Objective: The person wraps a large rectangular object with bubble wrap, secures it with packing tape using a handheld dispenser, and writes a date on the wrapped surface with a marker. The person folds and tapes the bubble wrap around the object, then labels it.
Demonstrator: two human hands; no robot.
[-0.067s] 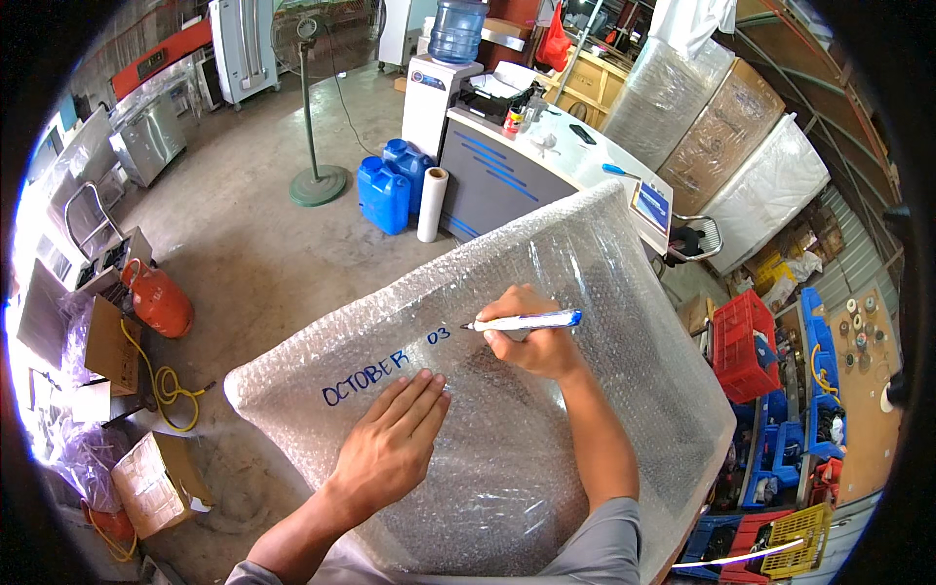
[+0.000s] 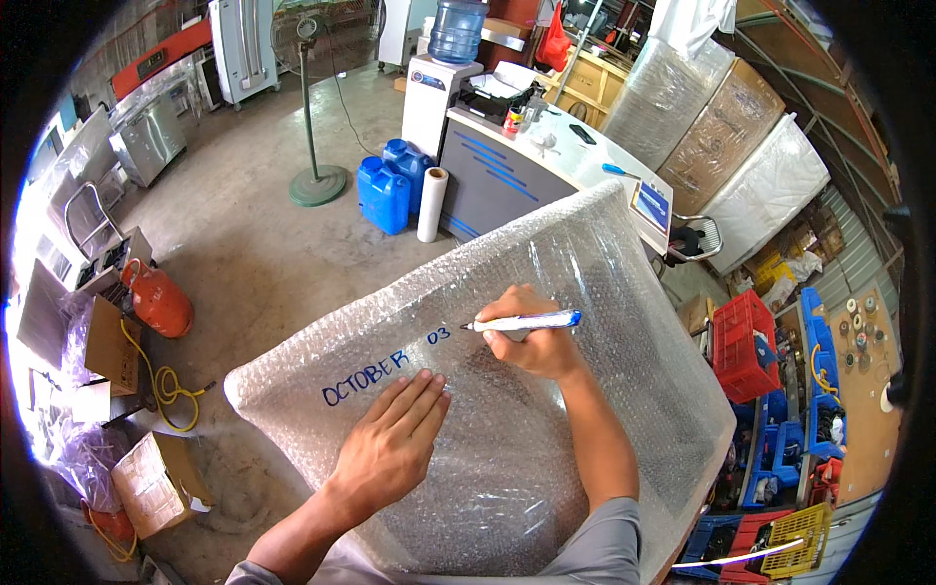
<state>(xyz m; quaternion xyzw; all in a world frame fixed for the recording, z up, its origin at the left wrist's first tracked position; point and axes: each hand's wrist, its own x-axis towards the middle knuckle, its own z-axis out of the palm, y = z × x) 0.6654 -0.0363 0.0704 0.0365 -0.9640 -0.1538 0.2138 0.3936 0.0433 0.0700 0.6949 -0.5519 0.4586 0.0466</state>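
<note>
A large boxy object wrapped in clear bubble wrap [image 2: 546,444] fills the space in front of me. Dark blue handwriting [image 2: 366,378] runs across its upper surface, slanting up to the right. My right hand [image 2: 531,341] grips a white marker pen [image 2: 531,321] with a blue end; its dark tip points left, at the right end of the writing. Whether the tip touches the wrap, I cannot tell. Just below the writing, my left hand [image 2: 395,439] lies flat on the wrap, fingers stretched out and holding nothing.
Beyond the wrapped object stand a desk [image 2: 507,175], a water dispenser [image 2: 434,97], blue jerrycans [image 2: 385,195] and a white roll [image 2: 432,205]. On the left are an orange gas cylinder [image 2: 159,300] and a cardboard box [image 2: 156,483]. A red crate [image 2: 743,346] and blue bins sit at right.
</note>
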